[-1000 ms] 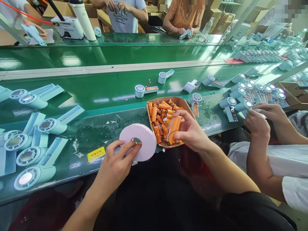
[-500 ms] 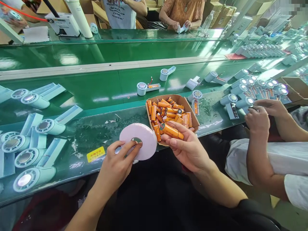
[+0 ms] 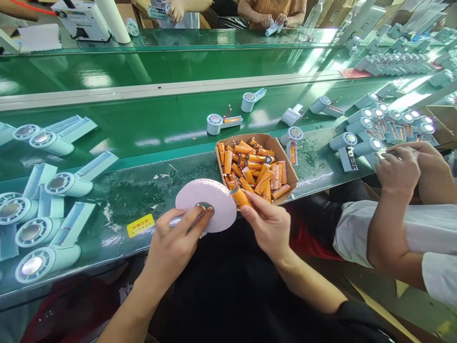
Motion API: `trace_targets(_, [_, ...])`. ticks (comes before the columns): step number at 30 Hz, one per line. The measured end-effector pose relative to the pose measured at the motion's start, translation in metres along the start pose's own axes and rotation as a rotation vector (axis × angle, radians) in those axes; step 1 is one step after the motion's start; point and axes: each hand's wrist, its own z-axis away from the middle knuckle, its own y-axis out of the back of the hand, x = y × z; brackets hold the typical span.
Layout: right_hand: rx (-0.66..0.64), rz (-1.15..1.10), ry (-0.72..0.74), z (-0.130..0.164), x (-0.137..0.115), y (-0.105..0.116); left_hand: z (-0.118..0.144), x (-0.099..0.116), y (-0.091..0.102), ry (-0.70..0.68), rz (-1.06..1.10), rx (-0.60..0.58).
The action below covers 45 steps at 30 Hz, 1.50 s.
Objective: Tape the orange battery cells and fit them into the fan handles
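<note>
Head view: an orange battery is pinched in the right hand, right beside a pale tape roll that the left hand grips through its core; behind, an open cardboard box on the bench.

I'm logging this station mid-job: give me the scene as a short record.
Left hand: holds the pale tape roll, fingers at its core
Right hand: holds an orange battery at the roll's right edge
Cardboard box: open, beyond the right hand, holding more orange batteries
Yellow label: on the green worktop, left of the roll
Pale-blue housings: at left and right
</note>
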Motion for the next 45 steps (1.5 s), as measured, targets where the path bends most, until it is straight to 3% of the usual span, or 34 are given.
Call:
trace_targets(2, [-0.131,-0.11,-0.098,-0.004,0.0,0.002,-0.002,-0.004,0.003,-0.008,-0.014,0.018])
trace_targets(6, [-0.518,-0.255,-0.297,-0.034,-0.011,0.019,-0.007,-0.011,0.011,-0.048,-0.014,-0.002])
trace_targets(8, [-0.555,-0.266,-0.317,-0.048,-0.017,0.022,-0.01,-0.01,0.011,-0.051,-0.033,-0.009])
trace_targets(9, [-0.493,-0.286,-0.302,-0.051,-0.019,0.02,-0.011,-0.007,0.01,-0.031,-0.063,0.008])
trace_targets(11, [-0.248,-0.372,-0.226,-0.048,-0.019,0.007,-0.014,0.003,0.004,0.048,-0.124,0.082])
trace_targets(13, [0.021,-0.474,-0.145,-0.035,-0.013,-0.015,-0.017,0.015,-0.005,0.133,-0.15,0.167])
trace_targets(15, [0.19,-0.535,-0.105,-0.02,-0.004,-0.035,-0.022,0.027,-0.015,0.191,-0.134,0.227])
trace_targets(18, [0.245,-0.521,-0.106,-0.013,0.005,-0.046,-0.029,0.043,-0.025,0.249,-0.075,0.262])
trace_targets(21, [0.18,-0.458,-0.071,-0.041,-0.002,-0.016,-0.029,0.048,-0.029,0.209,0.023,0.195])
trace_targets(23, [0.236,-0.454,0.085,-0.073,-0.013,0.022,-0.02,0.037,-0.03,0.16,0.076,0.106])
trace_targets(25, [0.383,-0.505,0.327,-0.101,-0.024,0.06,-0.003,0.009,-0.031,0.199,0.047,0.026])
trace_targets(26, [0.391,-0.512,0.37,-0.11,-0.027,0.075,0.006,-0.01,-0.031,0.25,0.01,-0.006])
trace_targets(29, [0.286,-0.476,0.309,-0.111,-0.022,0.098,0.029,-0.069,-0.028,0.376,-0.027,-0.089])
trace_targets(32, [0.232,-0.415,0.214,-0.092,0.006,0.101,0.019,-0.098,-0.024,0.403,0.101,-0.027])
trace_targets(34, [0.273,-0.41,0.197,-0.081,0.027,0.107,-0.019,-0.095,-0.026,0.372,0.184,0.03])
trace_targets(37, [0.34,-0.425,0.126,-0.071,0.046,0.125,-0.128,-0.079,-0.047,0.224,0.294,-0.066])
trace_targets(41, [0.448,-0.448,-0.054,-0.058,0.052,0.139,-0.306,-0.049,-0.108,0.212,0.165,-0.427])
trace_targets(42, [0.465,-0.452,-0.102,-0.053,0.053,0.139,-0.343,-0.04,-0.123,0.21,0.146,-0.458])
trace_targets(45, [0.448,-0.414,-0.229,-0.032,0.059,0.138,-0.407,-0.019,-0.157,0.22,0.136,-0.499])
